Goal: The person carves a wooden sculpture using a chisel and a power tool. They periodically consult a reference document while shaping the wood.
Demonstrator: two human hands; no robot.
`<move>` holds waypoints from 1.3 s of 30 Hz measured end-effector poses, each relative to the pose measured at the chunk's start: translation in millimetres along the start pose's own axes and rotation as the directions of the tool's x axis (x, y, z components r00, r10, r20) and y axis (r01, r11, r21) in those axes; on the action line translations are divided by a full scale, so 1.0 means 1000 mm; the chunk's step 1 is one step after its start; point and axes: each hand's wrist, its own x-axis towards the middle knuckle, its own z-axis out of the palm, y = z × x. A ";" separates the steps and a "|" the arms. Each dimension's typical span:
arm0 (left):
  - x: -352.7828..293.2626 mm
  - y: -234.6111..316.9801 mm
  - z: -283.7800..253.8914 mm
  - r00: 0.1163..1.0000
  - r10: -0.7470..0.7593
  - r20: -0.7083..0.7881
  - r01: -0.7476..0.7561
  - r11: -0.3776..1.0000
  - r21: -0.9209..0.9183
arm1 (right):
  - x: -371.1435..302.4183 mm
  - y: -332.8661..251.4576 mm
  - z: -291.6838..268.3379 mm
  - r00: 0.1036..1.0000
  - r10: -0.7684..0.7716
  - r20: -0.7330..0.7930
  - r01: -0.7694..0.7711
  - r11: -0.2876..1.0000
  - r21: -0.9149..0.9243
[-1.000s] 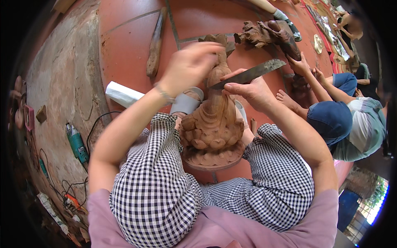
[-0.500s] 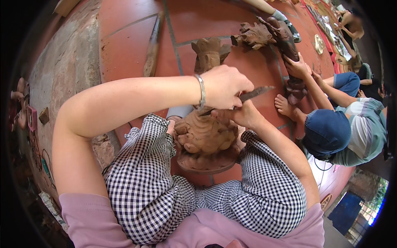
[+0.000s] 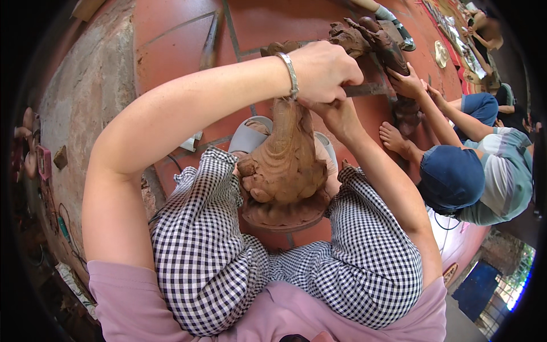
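Observation:
A brown wooden carving [image 3: 285,157] with a round base and a narrower upper stem stands on the floor between my knees. My left hand [image 3: 323,69], with a metal bangle at its wrist, is closed over the carving's upper part. A dark flat blade-like strip [image 3: 367,89] sticks out to the right from under its curled fingers. Just below, my right hand [image 3: 337,117] is closed, its fingertips meeting the left hand beside the stem. What the right fingers grip is hidden. The carving's top shows only partly behind my left wrist.
At right, a person in a dark blue cap [image 3: 453,176] holds a dark carved piece [image 3: 387,48], with bare feet close by. A long wooden-looking tool [image 3: 211,40] lies on the red tiles [image 3: 171,51]. A rough concrete ledge [image 3: 102,74] runs along the left.
Both hands have moved up and away from me, toward the carving's top, uncovering its stem. The strip has gone with them and lies more level. The carving has shifted slightly.

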 end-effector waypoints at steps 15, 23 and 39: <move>-0.003 -0.006 0.009 0.953 -0.151 0.264 0.203 0.962 -0.182 | 0.010 0.004 -0.006 0.973 -0.014 0.229 0.040 0.993 -0.109; 0.004 -0.011 0.015 0.921 -0.071 0.383 0.164 0.963 -0.216 | 0.010 0.018 -0.011 0.934 0.159 0.321 -0.093 0.973 -0.211; 0.022 -0.016 0.028 0.928 -0.228 0.294 0.221 0.974 0.056 | 0.010 0.037 -0.018 0.988 -0.003 0.155 -0.036 0.969 0.243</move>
